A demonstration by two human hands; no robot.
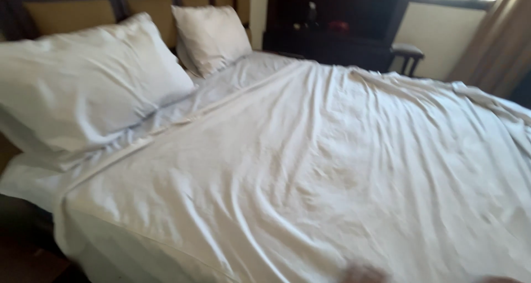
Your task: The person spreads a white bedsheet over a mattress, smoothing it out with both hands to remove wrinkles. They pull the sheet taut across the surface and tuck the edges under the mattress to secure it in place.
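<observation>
A wide bed is covered by a wrinkled white top sheet (332, 161) that reaches the near edge. Two white pillows lean at the head: a large one (83, 84) on the left and a smaller one (213, 37) behind it. At the bottom edge a blurred bit of my left hand (362, 273) shows just above the sheet. A thin sliver that may be my right hand (500, 280) shows further right. Both are too blurred and cropped to tell how the fingers are set or whether they touch the sheet.
A dark wooden headboard with tan panels (72, 15) runs behind the pillows. A dark cabinet (332, 23) and a dark chair (406, 53) stand beyond the bed. Brown curtains (498, 40) hang at the right under a bright window. Dark floor (27, 255) lies at the lower left.
</observation>
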